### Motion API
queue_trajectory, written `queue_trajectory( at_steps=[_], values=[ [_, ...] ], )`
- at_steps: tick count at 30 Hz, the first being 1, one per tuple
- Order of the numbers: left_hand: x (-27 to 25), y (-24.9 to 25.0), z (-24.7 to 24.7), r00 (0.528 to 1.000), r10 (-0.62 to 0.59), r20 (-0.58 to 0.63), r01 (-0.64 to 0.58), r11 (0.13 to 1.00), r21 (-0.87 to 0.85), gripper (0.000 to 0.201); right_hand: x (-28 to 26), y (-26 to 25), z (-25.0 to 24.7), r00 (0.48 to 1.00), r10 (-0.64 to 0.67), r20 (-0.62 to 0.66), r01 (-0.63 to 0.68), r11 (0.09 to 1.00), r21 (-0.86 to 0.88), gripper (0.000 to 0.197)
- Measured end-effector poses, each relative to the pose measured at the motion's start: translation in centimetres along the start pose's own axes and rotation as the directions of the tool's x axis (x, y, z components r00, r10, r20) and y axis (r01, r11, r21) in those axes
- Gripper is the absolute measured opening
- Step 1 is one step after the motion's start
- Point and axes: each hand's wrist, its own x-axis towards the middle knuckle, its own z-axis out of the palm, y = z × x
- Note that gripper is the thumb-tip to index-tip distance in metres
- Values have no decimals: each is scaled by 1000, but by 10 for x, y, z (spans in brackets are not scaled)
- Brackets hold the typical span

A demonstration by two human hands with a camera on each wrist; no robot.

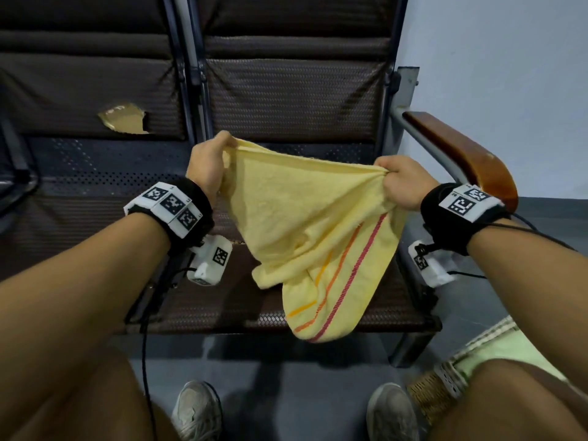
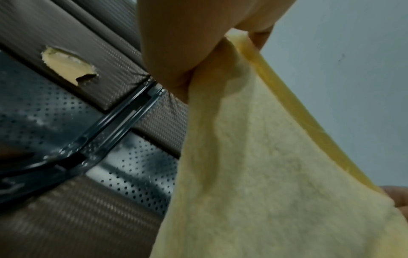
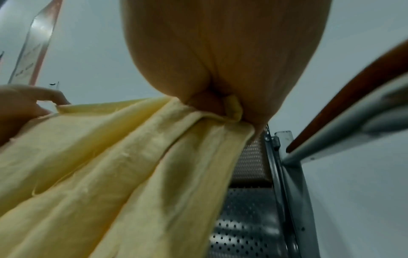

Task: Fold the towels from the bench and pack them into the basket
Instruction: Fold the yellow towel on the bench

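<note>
One yellow towel (image 1: 302, 224) is hanging above the bench (image 1: 286, 100) seat, its top edge running left to right between two hands and its long axis dropping toward the floor, three stripes lying near the lower end. The left hand (image 1: 206, 163) is pinching the upper left corner, fingers curled round the cloth. The right hand (image 1: 402, 181) is gripping the bunched upper right corner. One basket (image 1: 432, 393) is showing partly at lower right, behind the right forearm.
</note>
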Motion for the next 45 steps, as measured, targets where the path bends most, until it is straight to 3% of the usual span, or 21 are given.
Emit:
queue_trajectory(
  at_steps=[3,5,8,12,15,17,20,24,26,29,31,33,35,37,39,41,42,43,45],
  values=[
    [-3,26,-7,995,-28,99,37,995,-91,11,5,-19,-27,999,-33,-15,32,999,-11,28],
    [-3,40,-9,993,6,118,0,998,-57,2,6,-30,-44,998,-49,-51,46,998,-53,35],
    [-3,60,-13,980,144,139,-149,988,28,9,2,-46,-65,996,-76,-41,74,996,-40,43],
    [0,76,-24,966,187,178,-215,965,153,15,-6,-56,-87,1000,-24,2,24,1000,6,44],
    [-1,81,-25,972,91,218,-117,987,112,10,-13,-62,-94,999,39,-1,-38,990,139,43],
    [-4,83,-22,967,-9,256,13,1000,-15,33,-17,-67,-95,991,120,-57,-102,963,249,39],
    [-3,82,-11,986,-80,150,95,991,-97,56,-20,-70,-92,976,208,-62,-175,924,340,54],
    [-13,76,14,999,-26,-33,24,996,-85,28,-23,-77,-79,960,278,24,-260,859,442,52],
    [-28,73,31,998,-47,49,53,989,-138,27,-24,-83,-69,956,288,59,-279,826,490,48],
    [-63,73,56,960,-1,279,61,976,-207,21,-28,-93,-52,951,274,145,-305,749,588,44],
    [-86,71,69,919,102,382,-40,985,-167,25,-31,-104,-46,949,224,220,-314,674,669,36],
    [-100,67,75,874,194,445,-178,981,-79,24,-33,-111,-42,948,179,262,-314,645,697,39],
    [-103,67,74,834,202,513,-192,979,-73,17,-36,-110,-43,957,153,245,-280,700,657,43],
    [-97,69,68,809,140,571,-65,987,-150,20,-38,-106,-46,960,149,237,-265,764,588,34],
    [-89,69,62,847,102,521,8,979,-205,30,-43,-102,-50,954,77,288,-237,782,576,30],
    [-78,66,60,888,83,452,-20,989,-144,50,-46,-103,-56,929,-19,369,-203,809,552,35],
    [-75,66,59,883,62,465,-19,995,-96,64,-46,-104,-58,919,-34,392,-194,827,527,39],
    [-72,66,58,860,28,509,2,998,-58,74,-44,-104,-59,914,-36,404,-190,842,504,40],
    [-66,69,58,785,-22,619,47,999,-24,67,-40,-105,-59,915,-35,401,-177,860,479,35]
  ],
)
